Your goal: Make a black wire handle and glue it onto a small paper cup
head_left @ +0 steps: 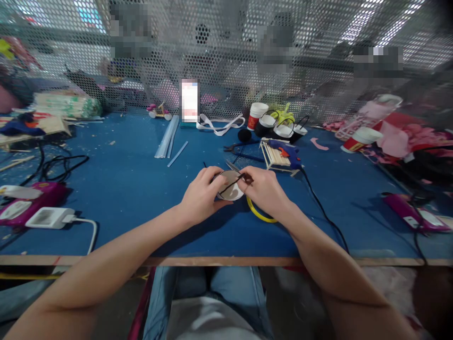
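Observation:
A small paper cup (231, 191), its white inside facing me, is held above the blue table. My left hand (202, 192) is closed round the cup's left side, thumb near the rim. At the right rim, my right hand (264, 188) pinches a thin black cord (230, 185) that crosses the cup's mouth. Scissors (231, 165) lie just behind the cup, their blade partly showing. Under my right hand is a yellow ring-shaped handle or roll (260, 213), partly hidden by the wrist.
A blue glue gun (288, 152) rests on a small wooden-stick rack (274, 155), beside pliers (244, 152). Several cups with black cord handles (283, 130) stand behind. Glue sticks (167, 137), a phone (190, 101) and white ribbon (222, 126) lie further back. Purple power strips (35, 200) flank the table.

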The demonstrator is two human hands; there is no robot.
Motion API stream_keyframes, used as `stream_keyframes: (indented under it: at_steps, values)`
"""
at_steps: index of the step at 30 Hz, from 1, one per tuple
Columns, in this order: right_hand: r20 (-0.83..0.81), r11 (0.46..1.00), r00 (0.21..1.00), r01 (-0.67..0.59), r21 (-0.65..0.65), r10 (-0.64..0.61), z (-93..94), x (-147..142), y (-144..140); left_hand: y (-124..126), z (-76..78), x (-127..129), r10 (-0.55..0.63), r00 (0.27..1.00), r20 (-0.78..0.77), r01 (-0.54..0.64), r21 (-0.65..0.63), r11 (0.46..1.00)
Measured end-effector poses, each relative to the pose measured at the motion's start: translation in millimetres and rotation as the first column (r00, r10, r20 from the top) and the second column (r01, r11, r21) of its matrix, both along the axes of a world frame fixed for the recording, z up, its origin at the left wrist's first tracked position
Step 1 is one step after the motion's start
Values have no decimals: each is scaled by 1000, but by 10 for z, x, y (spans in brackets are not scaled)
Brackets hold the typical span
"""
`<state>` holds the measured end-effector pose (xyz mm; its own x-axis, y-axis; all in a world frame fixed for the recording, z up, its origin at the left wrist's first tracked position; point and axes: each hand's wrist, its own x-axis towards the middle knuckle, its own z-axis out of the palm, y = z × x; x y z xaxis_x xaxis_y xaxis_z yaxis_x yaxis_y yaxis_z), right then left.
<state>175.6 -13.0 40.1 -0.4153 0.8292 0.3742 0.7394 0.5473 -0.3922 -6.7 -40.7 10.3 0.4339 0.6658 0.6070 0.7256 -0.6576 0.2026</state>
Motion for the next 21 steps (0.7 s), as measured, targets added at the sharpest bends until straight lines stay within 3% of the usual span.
stream_keyframes:
  at_steps: [9, 15, 21]
  values:
    - [62, 998, 998, -34, 51, 31, -15, 12, 13, 11, -6, -10, -17, 1000, 8, 17, 4, 1000]
    - [110, 982, 994, -26, 188, 5, -37, 51, 28, 47, 77, -108, -180, 983, -36, 175, -99, 980]
    - [164, 957, 986, -36, 287, -12, 34, 61, -27, 67, 73, -119, -232, 973, 9, 233, -45, 972]
